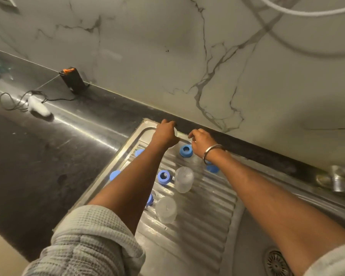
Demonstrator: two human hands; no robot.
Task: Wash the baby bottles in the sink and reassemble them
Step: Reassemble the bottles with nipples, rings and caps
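Bottles first: we count two clear ones, both lying on the ribbed steel drainboard, one around its middle and the other closer to the near edge. For blue collar rings, two show their holes plainly: one near the far edge by our right wrist, one just beside the middle bottle. We count four more blue bits half hidden by our arms (so can't tell ring or cap): at the left edge, and under the right wrist. Our left hand is up at the far left corner of the drainboard, fingers curled round something small and pale; can't tell what. Right hand sits just beside it, fingers bent like a pinch, but whether it's holding anything we honestly can't tell. Steel bangle on that wrist.
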